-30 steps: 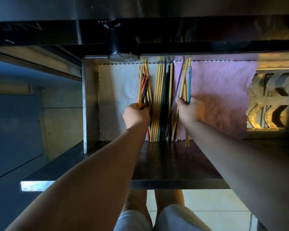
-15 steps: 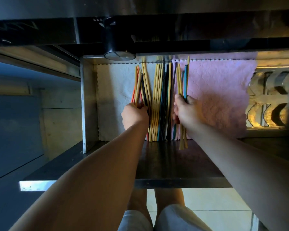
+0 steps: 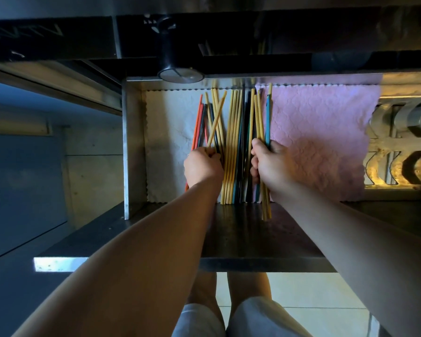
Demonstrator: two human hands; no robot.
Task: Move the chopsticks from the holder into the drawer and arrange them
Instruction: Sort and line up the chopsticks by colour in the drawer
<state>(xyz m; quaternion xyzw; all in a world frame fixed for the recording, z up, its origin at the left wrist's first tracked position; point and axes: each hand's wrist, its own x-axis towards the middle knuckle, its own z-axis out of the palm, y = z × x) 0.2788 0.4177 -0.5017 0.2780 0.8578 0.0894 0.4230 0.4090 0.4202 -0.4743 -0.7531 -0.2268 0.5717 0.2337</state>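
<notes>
Standing nearest: 2 bare legs in pale shorts (image 3: 253, 319) on a tiled floor (image 3: 301, 290).

Drawer (image 3: 134, 147): metal, pulled open towards the person, with a dark front panel. 2 forearms reach over it.

Left hand (image 3: 202, 166): fingers curled round a loose bunch of orange, dark and yellow sticks. These fan out and cross one another over the white cloth (image 3: 170, 132) lining the drawer's left half.

Right hand (image 3: 270, 164): fingers closed round a tighter bunch, several yellow sticks plus 1 blue. It sits at the seam where the white cloth meets the pink cloth (image 3: 321, 137) lining the right half. The near ends of this bunch reach past the cloth edge onto the dark front panel.

Chopsticks (image 3: 233, 142): all visible ones are inside the drawer, running front to back. Between the 2 hands a row of yellow, teal and dark sticks lies flat and roughly parallel, touching side by side. Their near tips line up at the cloth's front edge.

Right of the drawer: a metal fitting (image 3: 399, 142) with curved cut-outs, catching warm light.

Farthest: a black cylinder (image 3: 167, 54) with a round pale end, at the drawer's back wall. What it is cannot be told. A dark worktop edge (image 3: 58, 40) lies beyond it.
</notes>
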